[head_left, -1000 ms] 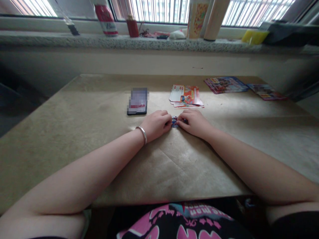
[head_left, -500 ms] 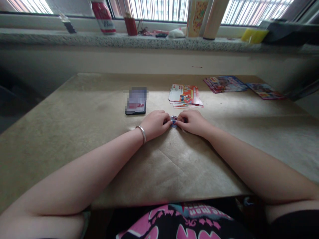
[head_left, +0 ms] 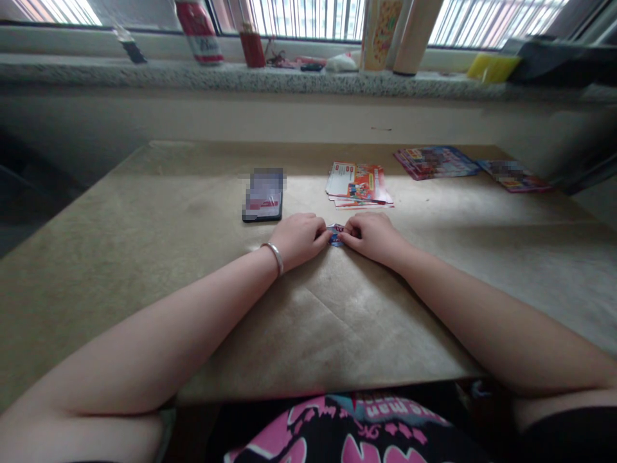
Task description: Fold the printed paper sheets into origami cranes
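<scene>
My left hand [head_left: 299,239], with a silver bracelet on the wrist, and my right hand [head_left: 373,235] rest together on the paper-covered table [head_left: 144,257]. Both have their fingers curled and pinch a small folded piece of blue and red printed paper [head_left: 335,234] that shows only in the gap between them. Most of that piece is hidden by the fingers. A dark phone [head_left: 263,194] lies just beyond my left hand, and a loose pile of red and white printed sheets [head_left: 357,185] lies just beyond my right hand.
Two more piles of colourful printed sheets [head_left: 435,161] lie at the far right of the table, the outer pile [head_left: 515,175] near its edge. A stone windowsill [head_left: 144,74] behind holds a can, a red cup, cartons and a yellow box.
My hands have closed in a little tighter around the small folded paper. The view has shifted slightly; nothing else on the table has moved.
</scene>
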A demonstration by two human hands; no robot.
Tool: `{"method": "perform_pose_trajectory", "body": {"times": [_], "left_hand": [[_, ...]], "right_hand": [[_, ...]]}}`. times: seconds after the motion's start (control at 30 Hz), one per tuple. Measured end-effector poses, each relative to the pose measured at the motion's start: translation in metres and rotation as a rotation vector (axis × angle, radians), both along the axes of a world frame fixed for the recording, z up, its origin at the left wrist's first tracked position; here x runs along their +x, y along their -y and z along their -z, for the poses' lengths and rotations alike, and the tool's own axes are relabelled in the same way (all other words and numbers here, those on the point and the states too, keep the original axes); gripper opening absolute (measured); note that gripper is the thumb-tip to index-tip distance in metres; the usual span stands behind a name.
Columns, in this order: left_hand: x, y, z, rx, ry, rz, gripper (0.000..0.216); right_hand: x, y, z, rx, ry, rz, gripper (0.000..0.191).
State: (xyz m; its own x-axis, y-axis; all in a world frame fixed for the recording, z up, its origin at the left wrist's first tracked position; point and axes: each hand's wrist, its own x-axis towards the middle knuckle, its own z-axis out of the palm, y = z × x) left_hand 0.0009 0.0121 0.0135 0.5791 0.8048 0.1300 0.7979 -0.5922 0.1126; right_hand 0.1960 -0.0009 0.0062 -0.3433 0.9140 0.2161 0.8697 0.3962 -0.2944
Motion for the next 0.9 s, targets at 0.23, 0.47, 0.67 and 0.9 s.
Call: {"method": "perform_pose_trajectory", "body": {"times": [0.23,0.47,0.67,0.9], "left_hand": [[0.0015,0.0006,0.0012,0.035,-0.021,-0.006,0.034],[0.0016,0.0003,0.0021,0.048,-0.016,-0.001,0.032],[0.002,0.0004,0.0006,0.028,-0.016,-0.01,0.032],[0.0027,0.0006,-0.0007,-0.005,-0.004,-0.037,0.032]], "right_hand": [[-0.0002,-0.0021,0.0,0.008,0.057,-0.007,0.023],[0.0004,-0.001,0.0,-0.001,0.038,-0.016,0.023],[0.0036,-0.0024,0.0016,-0.009,-0.009,-0.049,0.02],[0.0021,-0.0022,0.0015,-0.029,-0.029,-0.031,0.019]]}}
